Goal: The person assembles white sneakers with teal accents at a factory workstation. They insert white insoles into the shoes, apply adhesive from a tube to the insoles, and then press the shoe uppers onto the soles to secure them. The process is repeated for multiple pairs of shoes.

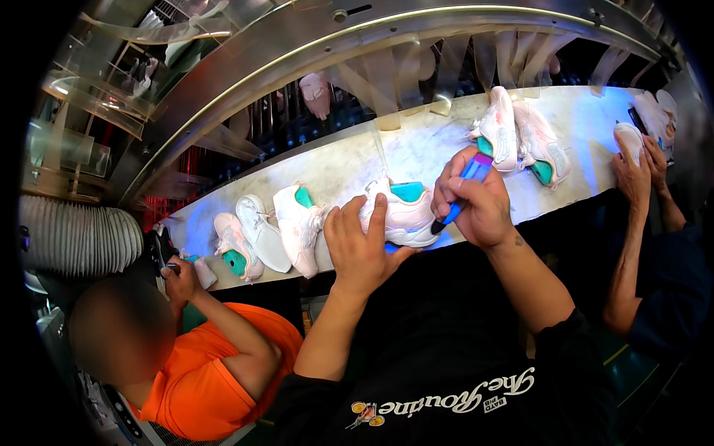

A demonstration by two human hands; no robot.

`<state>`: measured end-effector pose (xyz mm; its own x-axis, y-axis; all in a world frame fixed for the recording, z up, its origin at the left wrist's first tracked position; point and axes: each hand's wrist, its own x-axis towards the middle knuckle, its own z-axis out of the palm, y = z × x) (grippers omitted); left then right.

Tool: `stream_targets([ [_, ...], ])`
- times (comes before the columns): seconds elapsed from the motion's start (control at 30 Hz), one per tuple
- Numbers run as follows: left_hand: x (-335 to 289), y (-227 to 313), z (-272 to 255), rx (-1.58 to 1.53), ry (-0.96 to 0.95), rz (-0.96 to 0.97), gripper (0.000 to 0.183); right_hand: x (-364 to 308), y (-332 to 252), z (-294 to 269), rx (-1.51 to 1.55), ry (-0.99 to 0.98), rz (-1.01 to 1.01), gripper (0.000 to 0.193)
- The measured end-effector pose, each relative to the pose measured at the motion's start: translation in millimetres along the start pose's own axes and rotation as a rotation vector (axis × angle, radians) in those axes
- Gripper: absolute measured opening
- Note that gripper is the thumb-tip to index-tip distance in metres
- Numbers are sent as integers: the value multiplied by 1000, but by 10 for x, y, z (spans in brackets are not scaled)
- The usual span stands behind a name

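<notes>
In front of me a pale pink and white sneaker (pixel 413 216) with a teal lining lies on the pale bench. My left hand (pixel 359 241) steadies it, fingers on its upper at the left end and thumb along the sole. Held in my right hand (pixel 476 201) is a thick blue-and-purple pen-like tool (pixel 474 169). Its dark tip points down at the sole edge on the shoe's right end; whether it touches I cannot tell. Blue light shows along the sole there. Just left of my left hand stands another pink sneaker (pixel 294 230).
The bench (pixel 338 172) curves across the view. A pink sneaker (pixel 238 241) and a white shoe part (pixel 262 232) lie left; two sneakers (pixel 518 134) lie right. Co-workers handle footwear at both ends: one in orange (pixel 223 357), one in dark sleeves (pixel 669 282). Behind are clear strips (pixel 401 74) and rollers.
</notes>
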<state>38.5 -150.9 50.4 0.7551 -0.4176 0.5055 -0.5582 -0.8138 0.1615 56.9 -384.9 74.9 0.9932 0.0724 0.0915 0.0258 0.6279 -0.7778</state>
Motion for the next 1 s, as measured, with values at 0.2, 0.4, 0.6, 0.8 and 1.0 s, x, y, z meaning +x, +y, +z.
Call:
stream_targets([
  [0.2,-37,37,42,1,16,-18,114,151,259,143,249,183,25,28],
  [0.4,-6,138,104,-13,83,-42,113,-75,473,108,262,55,-35,32],
  [0.6,-116,102,207,-8,129,-47,99,-60,479,22,358,-155,-3,30],
  [0.8,-171,57,205,-49,127,-44,97,-15,448,92,370,45,-52,25],
  [1.0,-188,53,218,-33,147,-43,99,-66,17,-78,59,60,-220,13],
])
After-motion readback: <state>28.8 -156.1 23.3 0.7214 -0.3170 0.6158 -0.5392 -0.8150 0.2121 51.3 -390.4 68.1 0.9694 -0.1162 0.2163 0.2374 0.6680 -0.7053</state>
